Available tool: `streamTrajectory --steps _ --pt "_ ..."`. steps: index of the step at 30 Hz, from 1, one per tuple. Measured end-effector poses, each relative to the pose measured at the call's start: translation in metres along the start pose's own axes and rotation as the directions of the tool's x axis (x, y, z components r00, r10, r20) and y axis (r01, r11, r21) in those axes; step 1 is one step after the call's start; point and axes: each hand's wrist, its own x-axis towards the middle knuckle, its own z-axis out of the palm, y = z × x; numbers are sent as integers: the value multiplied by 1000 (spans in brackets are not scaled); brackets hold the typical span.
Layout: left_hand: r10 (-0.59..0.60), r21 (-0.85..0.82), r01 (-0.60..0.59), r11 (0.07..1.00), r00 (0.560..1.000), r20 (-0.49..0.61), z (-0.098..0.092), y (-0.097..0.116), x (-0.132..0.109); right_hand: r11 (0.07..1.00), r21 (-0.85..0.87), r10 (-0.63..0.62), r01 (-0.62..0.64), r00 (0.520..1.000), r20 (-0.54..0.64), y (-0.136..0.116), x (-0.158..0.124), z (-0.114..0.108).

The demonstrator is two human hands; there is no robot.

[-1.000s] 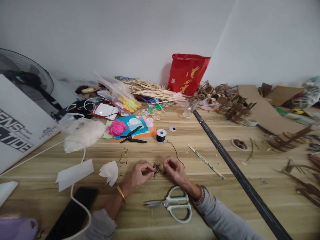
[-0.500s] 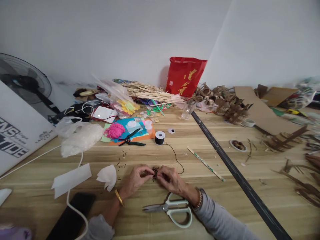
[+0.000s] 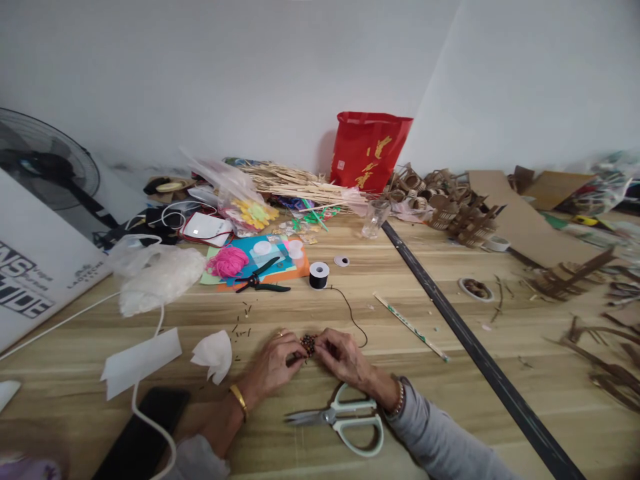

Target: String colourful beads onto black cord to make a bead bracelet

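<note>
A small cluster of dark and coloured beads (image 3: 309, 344) is pinched between both of my hands low on the wooden table (image 3: 450, 400). My left hand (image 3: 275, 363) is closed on the cluster from the left, fingers curled. From the right, my right hand (image 3: 343, 357) pinches the same cluster. A thin black cord (image 3: 350, 310) runs from my right hand up to a black spool (image 3: 319, 275). White-handled scissors (image 3: 345, 417) lie flat just below my right wrist.
Black pliers (image 3: 263, 280) rest on coloured sheets beside pink yarn (image 3: 225, 261). A crumpled tissue (image 3: 215, 353), white paper, a black phone (image 3: 140, 433) and a white cable lie at the left. A red bag (image 3: 367, 150), a glass, sticks and cardboard pieces crowd the back and right.
My hands have drawn together around the beads, which showed openly between the fingers a second ago. The view has shifted slightly; nothing else has moved.
</note>
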Motion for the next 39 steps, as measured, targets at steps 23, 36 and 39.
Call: streamTrajectory --steps 23,36,39 --pt "-3 171 -2 985 1000 28 0 10 1 1000 -1 3 -3 1000 10 0 1 0" --pt "-158 -193 129 973 977 -140 4 3 6 997 -21 -73 73 997 31 -2 2 -1" --pt "-216 -269 179 946 970 -114 0 5 7 994 -24 -104 105 994 21 -6 3 -2"
